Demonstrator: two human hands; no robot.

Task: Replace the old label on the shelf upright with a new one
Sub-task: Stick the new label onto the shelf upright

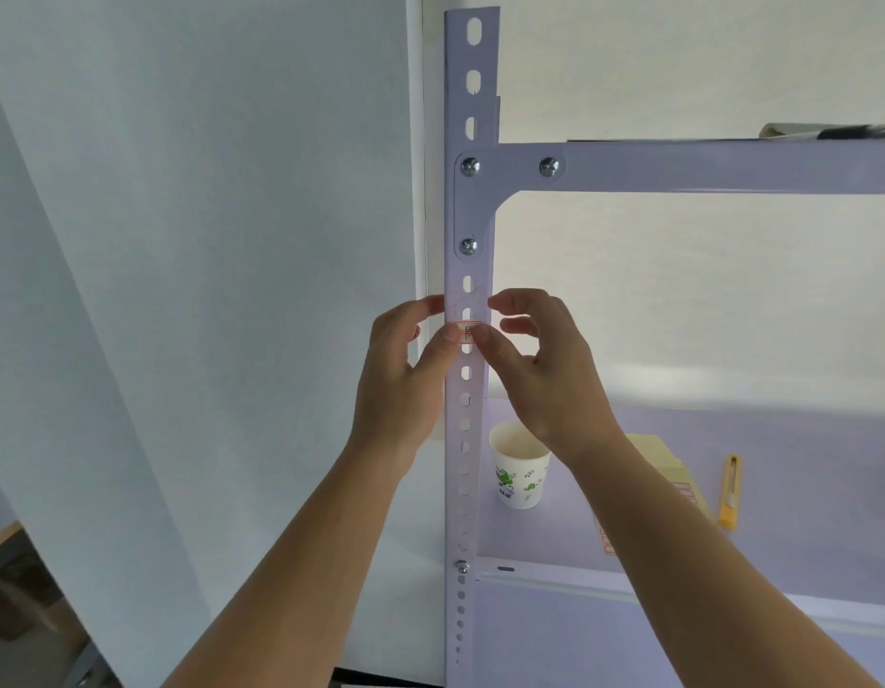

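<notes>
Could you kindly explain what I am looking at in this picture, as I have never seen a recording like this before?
There is no machine here: a person wears one camera on the head, looking forward and down, so you see their own two bare arms. The left hand and right hand hold a small red-edged label against the perforated shelf upright, a thumb on each end; whether it is going on or coming off I cannot tell. On the shelf behind are a paper cup, a yellow utility knife and a beige pad, partly hidden by the right arm.
</notes>
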